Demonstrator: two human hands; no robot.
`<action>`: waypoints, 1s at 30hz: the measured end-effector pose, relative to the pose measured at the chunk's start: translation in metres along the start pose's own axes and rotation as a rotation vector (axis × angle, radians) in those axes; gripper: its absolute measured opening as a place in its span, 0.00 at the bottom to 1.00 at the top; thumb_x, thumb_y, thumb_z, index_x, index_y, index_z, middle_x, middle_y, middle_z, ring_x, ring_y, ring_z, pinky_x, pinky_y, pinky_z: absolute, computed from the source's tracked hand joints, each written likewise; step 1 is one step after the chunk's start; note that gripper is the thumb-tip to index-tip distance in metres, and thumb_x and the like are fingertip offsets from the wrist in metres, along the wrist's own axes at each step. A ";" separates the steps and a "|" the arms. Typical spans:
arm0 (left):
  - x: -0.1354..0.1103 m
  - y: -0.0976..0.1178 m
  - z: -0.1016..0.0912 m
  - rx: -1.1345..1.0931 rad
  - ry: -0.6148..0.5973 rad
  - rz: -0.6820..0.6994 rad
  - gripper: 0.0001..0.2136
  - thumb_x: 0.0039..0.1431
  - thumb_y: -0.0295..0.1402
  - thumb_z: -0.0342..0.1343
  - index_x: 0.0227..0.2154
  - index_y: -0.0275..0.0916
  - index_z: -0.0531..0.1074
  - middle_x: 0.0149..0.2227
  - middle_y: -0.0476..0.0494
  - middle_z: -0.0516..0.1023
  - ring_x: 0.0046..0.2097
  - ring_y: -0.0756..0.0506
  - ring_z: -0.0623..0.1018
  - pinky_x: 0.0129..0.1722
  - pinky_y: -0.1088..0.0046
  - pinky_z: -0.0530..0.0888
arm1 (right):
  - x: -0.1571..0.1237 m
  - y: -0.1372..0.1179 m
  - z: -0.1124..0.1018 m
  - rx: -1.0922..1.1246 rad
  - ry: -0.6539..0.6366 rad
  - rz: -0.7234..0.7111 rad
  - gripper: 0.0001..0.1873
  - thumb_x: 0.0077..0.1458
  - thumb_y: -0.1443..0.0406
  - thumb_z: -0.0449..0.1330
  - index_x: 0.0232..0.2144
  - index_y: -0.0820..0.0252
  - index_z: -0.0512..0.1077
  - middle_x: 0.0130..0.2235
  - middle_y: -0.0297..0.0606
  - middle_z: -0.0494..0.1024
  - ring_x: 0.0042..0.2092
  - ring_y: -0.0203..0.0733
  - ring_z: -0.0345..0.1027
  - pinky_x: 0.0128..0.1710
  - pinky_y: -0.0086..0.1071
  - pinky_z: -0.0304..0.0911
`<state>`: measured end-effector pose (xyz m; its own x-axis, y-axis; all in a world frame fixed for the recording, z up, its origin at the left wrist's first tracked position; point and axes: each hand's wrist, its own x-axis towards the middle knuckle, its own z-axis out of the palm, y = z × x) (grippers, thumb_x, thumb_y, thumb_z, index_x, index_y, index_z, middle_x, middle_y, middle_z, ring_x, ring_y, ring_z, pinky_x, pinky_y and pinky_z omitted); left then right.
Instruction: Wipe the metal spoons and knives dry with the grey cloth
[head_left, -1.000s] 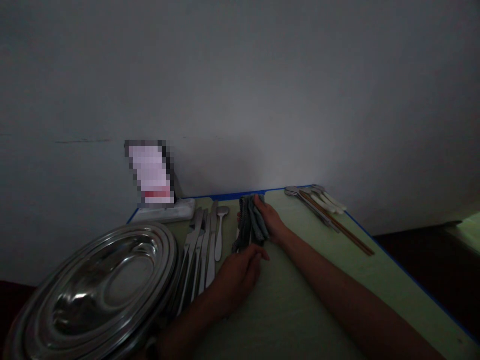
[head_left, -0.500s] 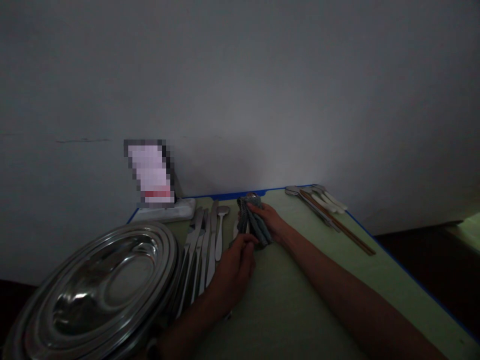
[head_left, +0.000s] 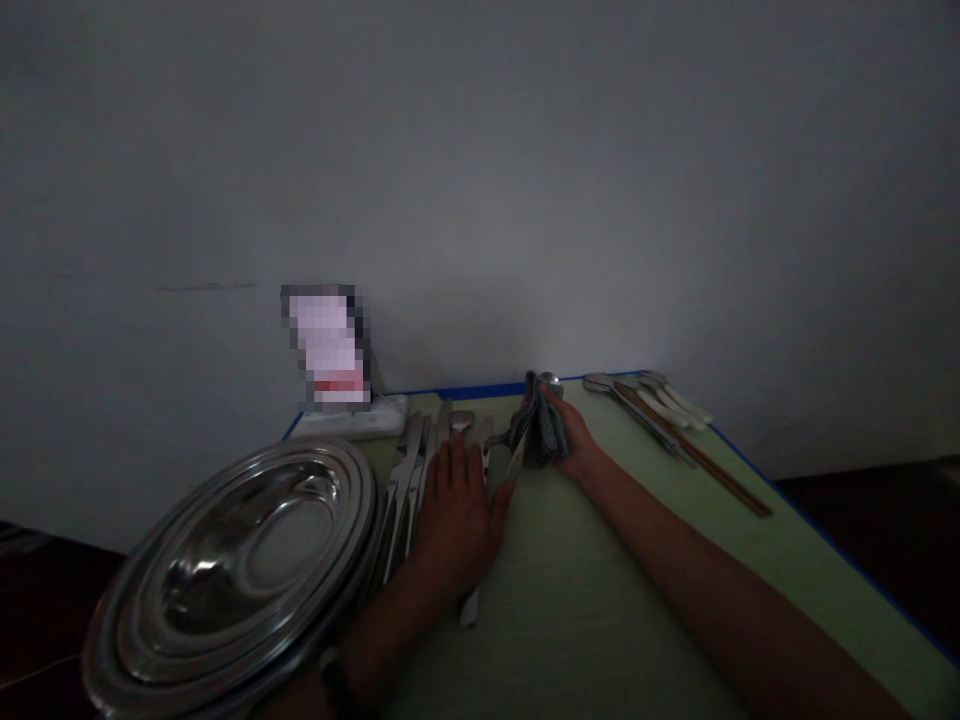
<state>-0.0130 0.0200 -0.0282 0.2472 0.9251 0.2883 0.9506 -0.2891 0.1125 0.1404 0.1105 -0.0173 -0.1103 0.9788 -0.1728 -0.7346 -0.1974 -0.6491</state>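
My right hand (head_left: 577,436) grips a crumpled grey cloth (head_left: 541,432) folded around a spoon. The shiny bowl of that spoon (head_left: 552,380) pokes out above the cloth, and its handle slants out below, close to my left thumb. Whether the thumb touches the handle I cannot tell. My left hand (head_left: 459,515) lies palm down with its fingers stretched over the cutlery. Under its fingertips another spoon (head_left: 461,420) partly shows. Several table knives (head_left: 409,465) lie side by side left of this hand, and a further knife (head_left: 469,608) sticks out beneath it.
Stacked metal plates (head_left: 360,500) fill the table's left front. Behind them a phone (head_left: 330,345) with a blurred screen leans on a white stand (head_left: 352,418). At the right lie wooden chopsticks (head_left: 697,455), metal spoons (head_left: 600,383) and white-handled cutlery (head_left: 667,405). A grey wall rises behind.
My left hand has opened from a curled shape and flattened over the cutlery. The cloth has loosened and hangs more spread in my right hand. The view has swung slightly left.
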 end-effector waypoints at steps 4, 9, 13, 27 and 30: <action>0.000 0.001 -0.006 0.040 -0.093 0.058 0.21 0.62 0.33 0.40 0.54 0.24 0.59 0.61 0.25 0.53 0.61 0.34 0.56 0.57 0.55 0.57 | -0.001 0.000 0.002 -0.009 -0.010 0.000 0.09 0.48 0.62 0.61 0.22 0.61 0.69 0.20 0.32 0.74 0.25 0.38 0.71 0.27 0.30 0.68; 0.005 0.006 -0.018 -0.023 -0.178 0.038 0.21 0.55 0.20 0.42 0.53 0.29 0.60 0.58 0.33 0.61 0.54 0.38 0.65 0.51 0.60 0.63 | -0.001 0.000 0.001 -0.029 -0.016 0.013 0.10 0.47 0.61 0.62 0.22 0.61 0.69 0.20 0.32 0.74 0.26 0.38 0.71 0.27 0.29 0.68; 0.008 0.008 -0.024 -0.060 -0.205 -0.013 0.16 0.58 0.23 0.42 0.49 0.31 0.63 0.47 0.35 0.71 0.46 0.41 0.71 0.45 0.66 0.67 | 0.000 0.001 0.000 -0.038 -0.030 0.032 0.10 0.48 0.61 0.61 0.22 0.61 0.69 0.20 0.33 0.75 0.27 0.38 0.72 0.27 0.30 0.68; 0.004 0.022 -0.036 0.071 -0.345 -0.076 0.11 0.57 0.26 0.44 0.40 0.31 0.68 0.32 0.31 0.78 0.35 0.36 0.79 0.33 0.61 0.72 | -0.008 0.001 0.005 -0.158 -0.015 -0.015 0.08 0.47 0.62 0.62 0.24 0.61 0.69 0.21 0.34 0.76 0.26 0.39 0.72 0.29 0.31 0.69; 0.003 0.022 -0.038 0.076 -0.366 -0.086 0.12 0.57 0.26 0.43 0.40 0.31 0.68 0.30 0.31 0.78 0.34 0.36 0.79 0.32 0.60 0.73 | -0.008 0.002 0.005 -0.171 -0.007 -0.038 0.09 0.46 0.61 0.63 0.23 0.61 0.69 0.21 0.34 0.76 0.27 0.39 0.72 0.29 0.31 0.69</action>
<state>0.0018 0.0073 0.0109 0.2032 0.9759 -0.0791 0.9787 -0.2000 0.0466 0.1365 0.1026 -0.0131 -0.0903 0.9859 -0.1409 -0.6141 -0.1665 -0.7715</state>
